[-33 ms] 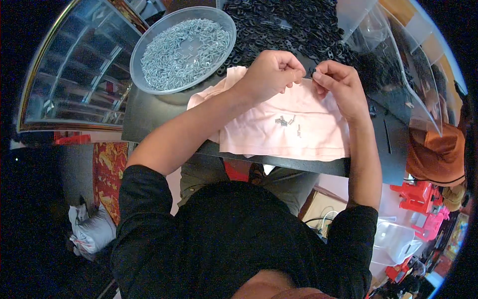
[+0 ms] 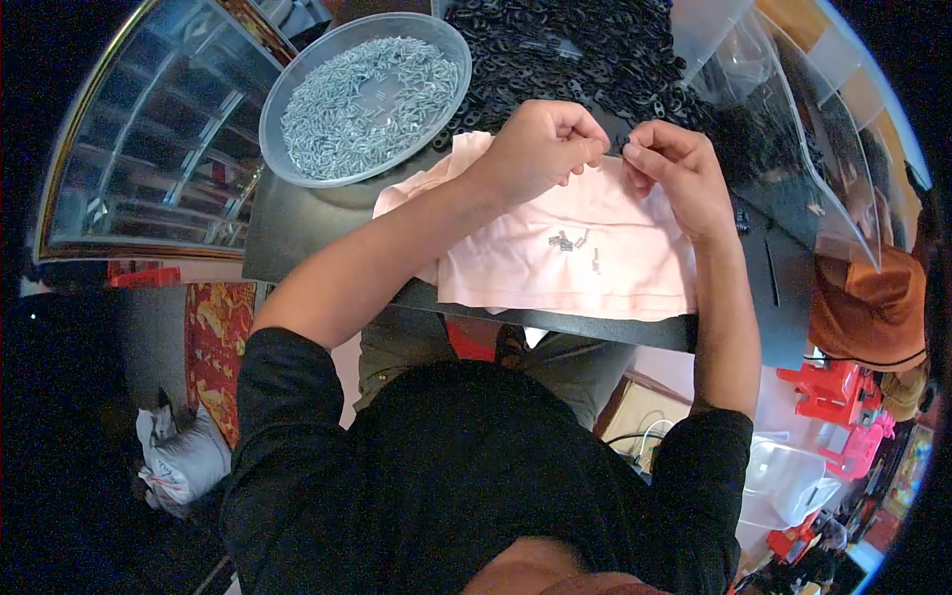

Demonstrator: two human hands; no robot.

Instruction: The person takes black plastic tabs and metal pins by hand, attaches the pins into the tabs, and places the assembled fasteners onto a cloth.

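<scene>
My left hand [image 2: 553,146] is closed in a pinch above the far part of a pink cloth [image 2: 506,260]; whatever lies between its fingertips is too small to make out. Facing it, a short gap away, my right hand [image 2: 679,177] also pinches with thumb and forefinger. A tiny dark bit shows at its fingertips, its kind unclear. Several small metal pieces [image 2: 565,242] lie on the cloth below my hands. Beyond them spreads a large heap of small flat black parts [image 2: 570,74], with rounded outlines and holes.
At the far left of the black table [image 2: 322,223] stands a round clear tub [image 2: 268,139] of small silvery metal pieces. A thin dark rod [image 2: 772,270] lies on the right. Clear plastic sheeting [image 2: 818,149] borders the heap. A glass-paned frame [image 2: 149,139] stands left; brown cloth [image 2: 868,307] hangs right.
</scene>
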